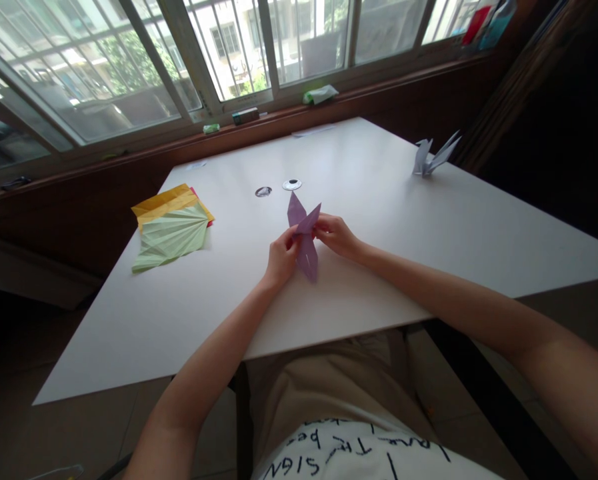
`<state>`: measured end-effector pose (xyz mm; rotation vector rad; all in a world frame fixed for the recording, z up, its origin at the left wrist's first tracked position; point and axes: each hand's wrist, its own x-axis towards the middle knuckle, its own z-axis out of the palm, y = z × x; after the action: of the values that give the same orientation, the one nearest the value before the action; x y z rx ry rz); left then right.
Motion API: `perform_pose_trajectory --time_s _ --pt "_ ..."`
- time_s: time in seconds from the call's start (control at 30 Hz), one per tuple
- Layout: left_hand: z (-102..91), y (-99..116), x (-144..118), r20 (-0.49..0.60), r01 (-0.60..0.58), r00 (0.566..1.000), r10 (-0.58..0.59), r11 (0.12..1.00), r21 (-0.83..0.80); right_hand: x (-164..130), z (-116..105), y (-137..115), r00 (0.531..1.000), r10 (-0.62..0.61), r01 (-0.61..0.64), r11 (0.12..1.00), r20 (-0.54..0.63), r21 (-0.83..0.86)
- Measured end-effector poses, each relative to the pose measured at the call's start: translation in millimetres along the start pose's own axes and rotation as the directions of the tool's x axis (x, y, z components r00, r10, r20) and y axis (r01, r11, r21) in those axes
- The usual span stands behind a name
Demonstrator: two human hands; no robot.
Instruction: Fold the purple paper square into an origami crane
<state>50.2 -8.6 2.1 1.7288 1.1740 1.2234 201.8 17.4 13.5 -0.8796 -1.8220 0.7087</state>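
The purple folded paper [304, 237] is a slim, creased piece with long pointed flaps, held just above the white table [379, 220] near its front-middle. One narrow point stands up and away toward the table's far edge, a second flap juts off to the right, and the longest point hangs down toward the near edge. It is pinched at its middle from both sides, its lower tip close to the table's surface.
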Motion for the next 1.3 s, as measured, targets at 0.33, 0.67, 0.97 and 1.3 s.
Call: perform_pose_trajectory --time_s 0.33,0.67,0.97,1.3 --pt "0.0 2.6 -0.6 -0.007 -0.005 1.0 0.005 1.0 -0.001 -0.2 0.7 -0.8 1.0 -0.014 0.014 1.0 -0.019 0.006" --pt "0.2 2.2 -0.7 -0.014 -0.028 1.0 0.028 1.0 0.011 0.0 -1.7 -2.8 1.0 -0.005 0.005 1.0 -0.007 0.024" --pt "1.6 6.8 -3.0 -0.047 -0.039 0.998 0.038 0.999 -0.024 -0.8 -6.2 -9.3 0.998 0.068 -0.067 0.97 0.007 0.232" --pt "0.5 1.4 -1.6 -0.052 -0.055 0.997 0.053 0.998 -0.023 -0.4 -2.0 -4.4 0.982 0.164 -0.182 0.956 0.097 0.23"
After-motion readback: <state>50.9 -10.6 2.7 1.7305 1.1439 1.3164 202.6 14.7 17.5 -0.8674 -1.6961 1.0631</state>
